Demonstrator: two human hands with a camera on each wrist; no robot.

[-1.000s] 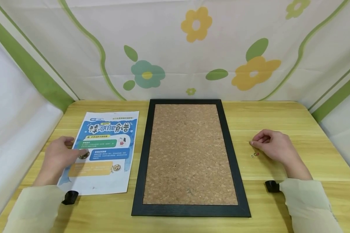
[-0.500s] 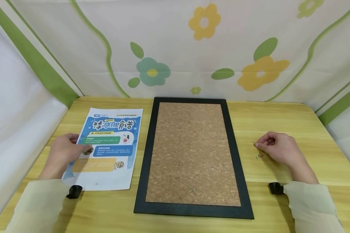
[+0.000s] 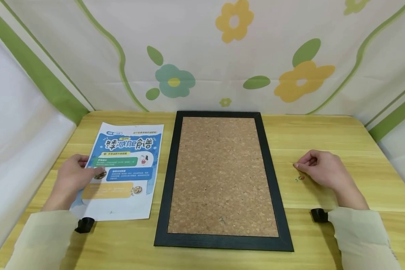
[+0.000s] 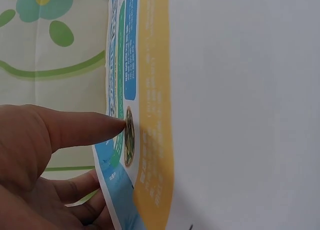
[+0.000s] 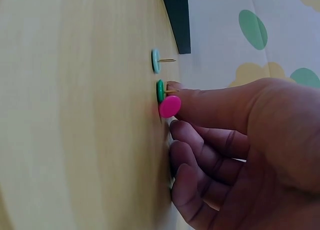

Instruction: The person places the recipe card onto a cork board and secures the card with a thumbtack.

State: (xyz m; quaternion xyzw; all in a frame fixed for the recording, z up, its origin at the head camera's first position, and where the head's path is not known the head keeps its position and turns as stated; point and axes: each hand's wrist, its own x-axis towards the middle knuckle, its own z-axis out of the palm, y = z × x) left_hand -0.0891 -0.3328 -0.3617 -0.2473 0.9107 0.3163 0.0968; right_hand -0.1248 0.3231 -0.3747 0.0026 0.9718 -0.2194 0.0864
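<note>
Fingers (image 4: 75, 186) of left hand (image 3: 70, 175) reach under poster (image 3: 125, 175).

I see the left sleeve (image 3: 40, 240) and right sleeve (image 3: 362, 236), both pale beige. Black wrist cameras (image 3: 84, 225) stick out from them.

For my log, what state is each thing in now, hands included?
Blue-and-white printed paper sheet: printed side up, left edge held
Left hand: pinching the sheet, thumb on top
Black-framed rectangular cork board: lying face up
Light-blue round metal thumbtack: point up
Green round metal thumbtack: point up
Pink round thumbtack: tilted
Right hand: fingers curled near the thumbtacks; anything held is hidden
White floral cloth backdrop: hanging
</note>
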